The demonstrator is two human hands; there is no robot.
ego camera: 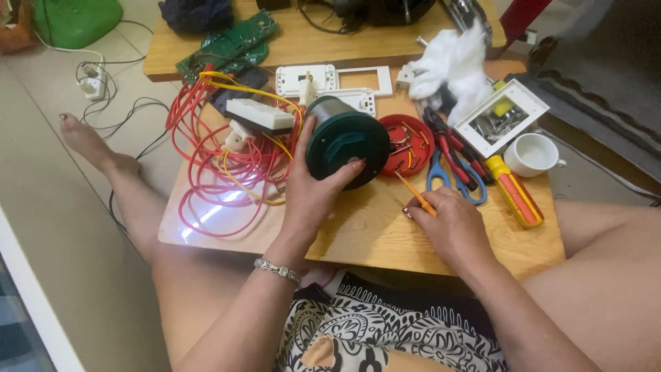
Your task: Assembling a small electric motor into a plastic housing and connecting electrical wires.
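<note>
Nearest, the right hand (451, 224) pinches a thin orange wire (415, 194) between its fingertips at the table's (372, 231) front edge. The left hand (313, 189) is wrapped around a dark green cylindrical unit (346, 141) tilted on the tabletop. Beyond it lie a red round cover (407, 143), pliers (451, 148) and tangled red wires (220, 172). Risk: a loosened grip could let the cylinder roll into the loose parts.

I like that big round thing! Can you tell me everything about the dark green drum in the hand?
The dark green round drum looks like smooth plastic, with a paler band around its far end. It lies tipped on its side on the wooden table, flat face towards the camera. The left hand grips it. Red wires lie beside it.
</note>
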